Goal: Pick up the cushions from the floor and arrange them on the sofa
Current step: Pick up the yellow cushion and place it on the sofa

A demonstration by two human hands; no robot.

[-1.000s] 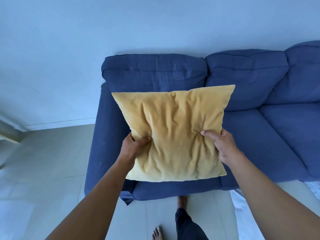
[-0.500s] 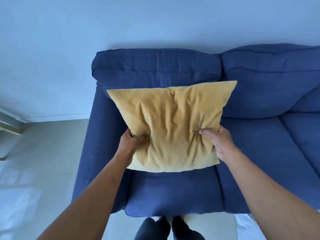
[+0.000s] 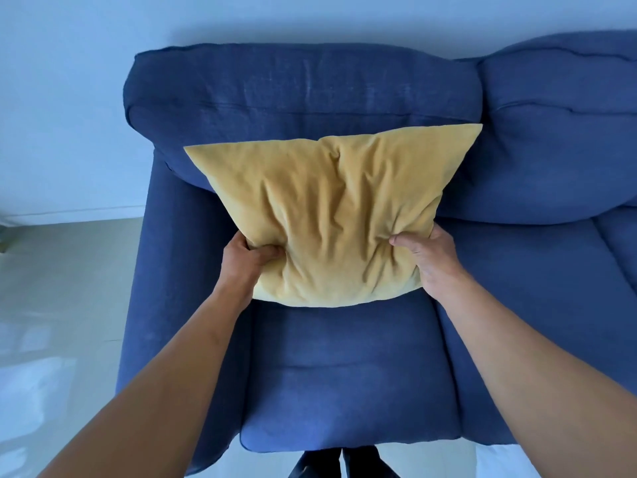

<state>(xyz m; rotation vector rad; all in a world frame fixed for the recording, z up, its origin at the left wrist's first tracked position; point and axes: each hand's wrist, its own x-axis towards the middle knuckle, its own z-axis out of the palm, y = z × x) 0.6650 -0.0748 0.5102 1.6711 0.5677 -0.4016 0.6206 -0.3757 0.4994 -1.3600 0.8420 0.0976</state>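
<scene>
Moved closer; yellow cushion point(image 3: 331, 215) now at sofa point(image 3: 344, 374) backrest, frame centre. My left hand point(image 3: 246, 260) and right hand point(image 3: 431, 257) clamp its lower corners. Ready to release.

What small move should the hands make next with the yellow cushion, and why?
Probably push the cushion a little further back and set it against the sofa backrest. The left hand and right hand both grip its lower corners, and it already hangs over the end seat, close to the backrest.
</scene>
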